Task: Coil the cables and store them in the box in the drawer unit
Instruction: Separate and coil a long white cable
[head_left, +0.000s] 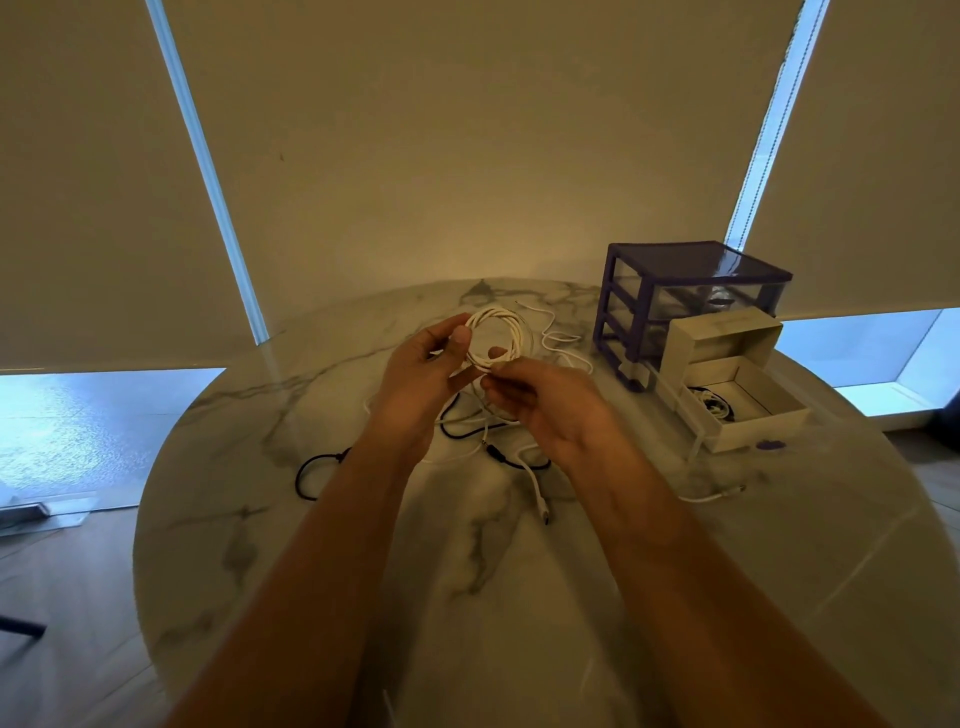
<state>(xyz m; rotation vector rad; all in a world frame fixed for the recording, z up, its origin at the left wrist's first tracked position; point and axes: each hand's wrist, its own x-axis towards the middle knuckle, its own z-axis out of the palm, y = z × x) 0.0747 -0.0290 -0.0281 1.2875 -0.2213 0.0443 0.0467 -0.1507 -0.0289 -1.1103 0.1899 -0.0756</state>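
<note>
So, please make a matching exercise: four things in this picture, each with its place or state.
Things:
1. white coil
2. black cable
3. box
4. drawer unit

Places or states:
a. open, with cables inside
b. held in both hands
c. stands at the table's far right
d. lies loose on the table, left of the arms

Pairs: 1-b, 2-d, 3-a, 4-c
</note>
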